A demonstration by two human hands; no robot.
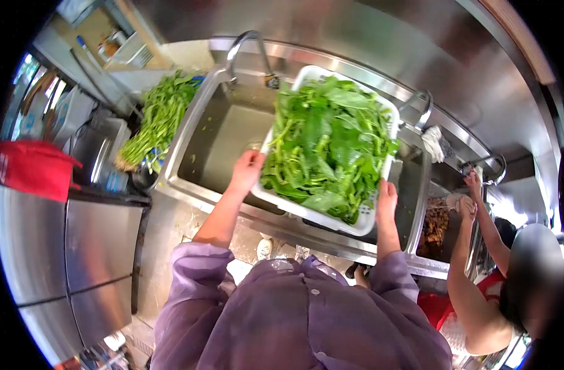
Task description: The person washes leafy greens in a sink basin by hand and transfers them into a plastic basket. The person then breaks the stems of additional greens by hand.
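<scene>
A white plastic basket (339, 223), heaped with wet leafy greens (328, 142), is held tilted over the divider between two sink basins. My left hand (248, 169) is closed on the basket's left edge, thumb and fingers at the rim. On the opposite side, my right hand (387, 198) grips the lower right edge; its fingers are partly hidden behind the basket wall. The left steel basin (229, 132) shows a wet bottom with a few bits of leaf. Much of the right basin (411, 185) is covered by the basket.
A bundle of long-stemmed greens (162, 114) lies left of the sink. Curved faucets (248, 37) stand along the back wall. At the right, a co-worker's hands (470, 197) are by another faucet, over a basin with brown pieces (435, 225). A steel cabinet (97, 246) stands left.
</scene>
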